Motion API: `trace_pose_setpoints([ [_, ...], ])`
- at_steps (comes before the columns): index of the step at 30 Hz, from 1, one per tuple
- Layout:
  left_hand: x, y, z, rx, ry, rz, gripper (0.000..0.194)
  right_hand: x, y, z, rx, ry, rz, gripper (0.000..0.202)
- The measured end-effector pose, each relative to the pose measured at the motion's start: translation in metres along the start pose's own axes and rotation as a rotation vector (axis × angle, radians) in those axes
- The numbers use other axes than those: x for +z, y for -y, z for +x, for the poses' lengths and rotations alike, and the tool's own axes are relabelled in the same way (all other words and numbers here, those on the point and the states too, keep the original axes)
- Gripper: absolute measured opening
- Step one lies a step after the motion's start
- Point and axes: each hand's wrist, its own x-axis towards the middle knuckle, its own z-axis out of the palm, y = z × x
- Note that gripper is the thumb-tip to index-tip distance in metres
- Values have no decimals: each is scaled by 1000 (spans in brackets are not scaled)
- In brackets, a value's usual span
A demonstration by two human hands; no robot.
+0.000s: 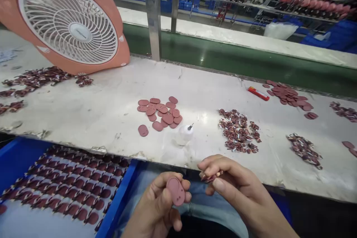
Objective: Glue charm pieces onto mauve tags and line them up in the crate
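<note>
My left hand [160, 204] is closed on flat maroon oval discs [176, 191] with small holes; they overlap, so I cannot count them. Between the fingertips of my right hand [231, 184] is a small dark-red knotted piece [209, 176]. Both hands are just off the bench's front edge, apart from each other. A loose pile of maroon discs [160, 111] lies on the bench beyond them, beside a white bottle [184, 134] with a thin dark tip. To the right sits a cluster of knotted pieces [238, 131].
An orange fan [80, 31] stands at the back left. Below it, a blue tray [119, 193] holds rows of assembled pieces. On the bench [200, 81] lie a red cutter [258, 93], more discs [290, 96] and more knotted pieces [304, 150]. A metal post [153, 15] rises behind.
</note>
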Motion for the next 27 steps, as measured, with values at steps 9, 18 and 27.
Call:
trace_pose_setpoints([
  [9,-5,0,-6,-34,12,9,33,15,8,-3,50,-190,40,11],
  [18,-7,2,-2,-82,117,1,38,9,26,13,-285,126,-416,34],
  [27,-16,6,4,-100,176,18,32,11,33,17,-335,213,-567,25],
])
